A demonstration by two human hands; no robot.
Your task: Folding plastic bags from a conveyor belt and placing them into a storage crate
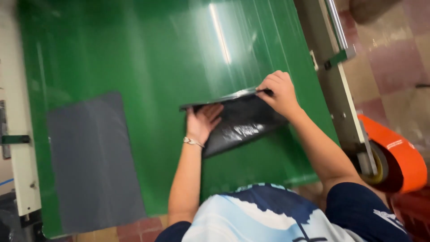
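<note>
A black glossy plastic bag [244, 123] lies on a green conveyor belt [148, 58], its upper edge lifted. My left hand [202, 120] is palm-up with the fingers slipped under the bag's left end, a thin bracelet on the wrist. My right hand [278, 92] pinches the raised top edge of the bag near its right corner.
A flat grey rectangular sheet [92, 161] lies on the belt to the left. White machine frame [20, 134] borders the left side, a metal side rail [333, 76] the right. An orange roll [398, 159] sits at the right, above a tiled floor.
</note>
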